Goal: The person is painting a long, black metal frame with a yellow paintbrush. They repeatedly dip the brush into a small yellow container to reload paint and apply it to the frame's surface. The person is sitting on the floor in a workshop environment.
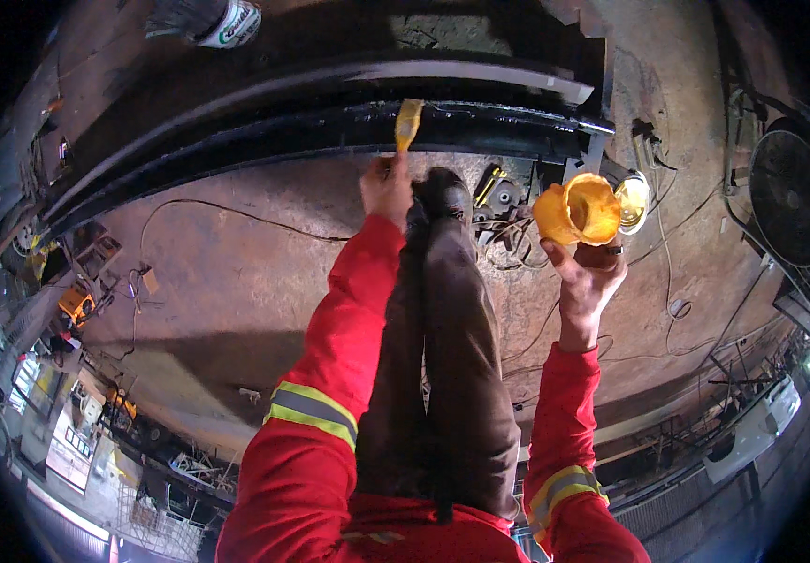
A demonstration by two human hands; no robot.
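My left hand (385, 186) grips the handle of a yellow paintbrush (408, 124), whose tip rests against a long black steel beam (283, 122) lying across the floor. My right hand (585, 272) holds up a yellow cut-open container (577, 210), its mouth facing me. Both arms wear red sleeves with reflective bands. My dark trouser legs and black shoes (443, 197) stretch out between the hands toward the beam.
A concrete floor (236, 281) with loose cables lies below. Small tools and a round tin (632, 199) lie near the beam's right end. A black fan (790, 192) stands at the right. A paint can (227, 23) sits beyond the beam. Workshop clutter lines the left.
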